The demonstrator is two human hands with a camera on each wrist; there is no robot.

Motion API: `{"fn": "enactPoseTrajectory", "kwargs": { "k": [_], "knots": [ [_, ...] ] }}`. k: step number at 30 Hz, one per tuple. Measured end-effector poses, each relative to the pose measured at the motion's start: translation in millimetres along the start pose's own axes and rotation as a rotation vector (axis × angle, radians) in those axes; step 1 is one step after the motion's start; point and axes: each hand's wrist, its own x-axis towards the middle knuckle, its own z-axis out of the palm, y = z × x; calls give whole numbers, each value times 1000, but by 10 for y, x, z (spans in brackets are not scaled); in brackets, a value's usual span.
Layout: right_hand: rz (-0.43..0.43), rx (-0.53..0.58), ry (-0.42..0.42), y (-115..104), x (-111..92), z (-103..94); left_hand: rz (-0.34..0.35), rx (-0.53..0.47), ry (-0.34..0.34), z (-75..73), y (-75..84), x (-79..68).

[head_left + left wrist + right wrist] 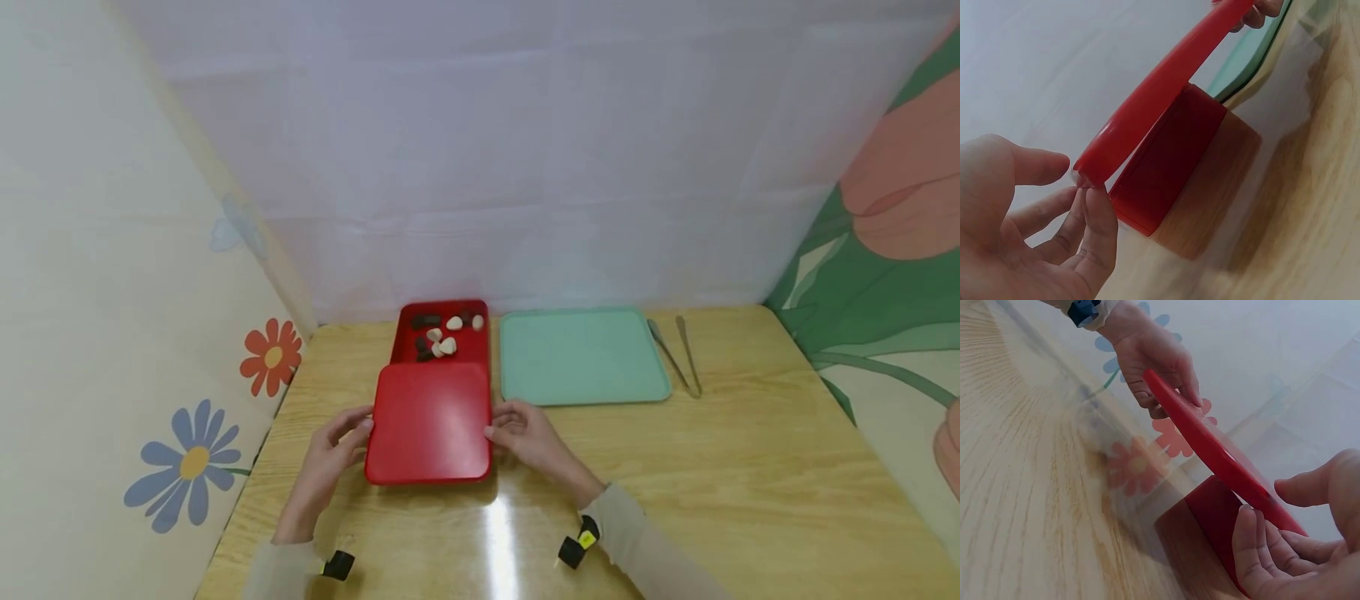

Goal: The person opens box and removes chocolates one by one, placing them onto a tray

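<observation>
A red lid [431,425] is held between both hands, tilted above the near part of a red rectangular box [472,350]. Pale pebble-like pieces [447,346] and dark blocky pieces [427,321] lie in the box's uncovered far part; its near part is hidden under the lid. My left hand [324,462] grips the lid's left edge, fingertips beneath and thumb at the top side. On the opposite edge, my right hand [534,442] pinches the lid between thumb and fingers. Both wrist views show a gap between the lid [1141,106] and the box wall [1172,156].
To the right of the box lies a light green tray [585,358]. Metal tongs [682,358] rest beside the tray's right edge, arms spread. The wooden table [712,500] meets a white cloth backdrop [525,167] at its far edge.
</observation>
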Motion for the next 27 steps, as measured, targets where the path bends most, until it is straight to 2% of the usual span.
{"fn": "enactPoseTrajectory", "kwargs": {
  "k": [11,18,27],
  "knots": [
    [3,-3,-13,58,-41,27,-34,4,39,42,-67,-50],
    [10,28,-6,113,-66,60,-27,17,39,56,-117,-74],
    [0,25,-17,134,-102,88,-68,40,55,48,-140,-94]
  ]
}}
